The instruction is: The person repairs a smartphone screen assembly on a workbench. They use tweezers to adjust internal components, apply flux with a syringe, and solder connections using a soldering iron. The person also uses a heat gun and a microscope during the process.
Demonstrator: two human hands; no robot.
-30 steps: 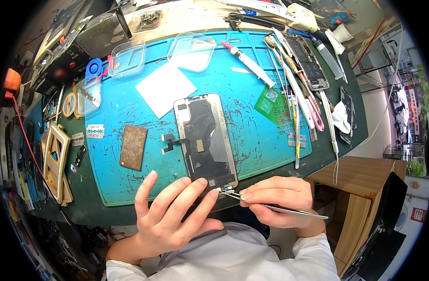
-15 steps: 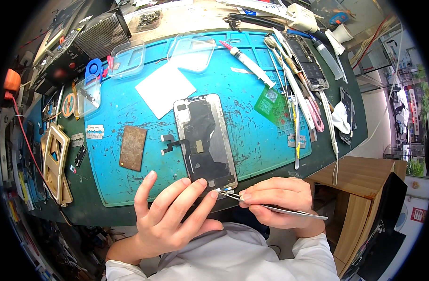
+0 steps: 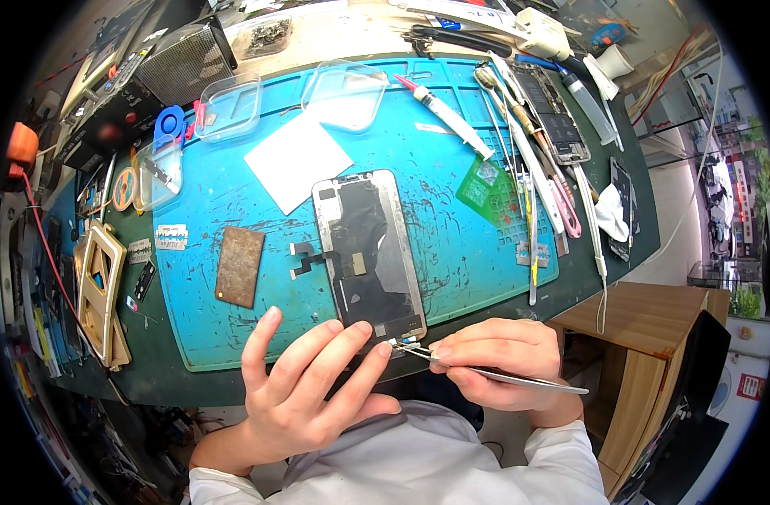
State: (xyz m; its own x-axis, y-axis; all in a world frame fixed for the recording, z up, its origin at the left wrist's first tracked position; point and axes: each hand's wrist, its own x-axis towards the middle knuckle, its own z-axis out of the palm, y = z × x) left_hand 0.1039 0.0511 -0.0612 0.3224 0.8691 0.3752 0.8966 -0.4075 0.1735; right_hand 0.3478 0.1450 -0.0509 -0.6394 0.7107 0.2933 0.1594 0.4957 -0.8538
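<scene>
A phone screen assembly (image 3: 372,252) lies back side up on the blue mat (image 3: 452,244), its flex cable (image 3: 305,261) sticking out to the left. At its near end my left hand (image 3: 318,379) is open with fingers spread, the fingertips at the bottom edge. My right hand (image 3: 503,362) pinches metal tweezers (image 3: 520,380), whose tips point left. Those tips meet a small whitish piece (image 3: 393,342) by my left index fingertip, at the screen's lower edge. That piece is too small to name, and whether the tips grip it I cannot tell.
Left of the screen lie a brown rectangular block (image 3: 238,266) and a razor blade (image 3: 171,236). A white square sheet (image 3: 298,164) and clear plastic trays (image 3: 343,94) are behind it. To the right are a syringe (image 3: 448,119), a green stencil (image 3: 486,189) and several hand tools.
</scene>
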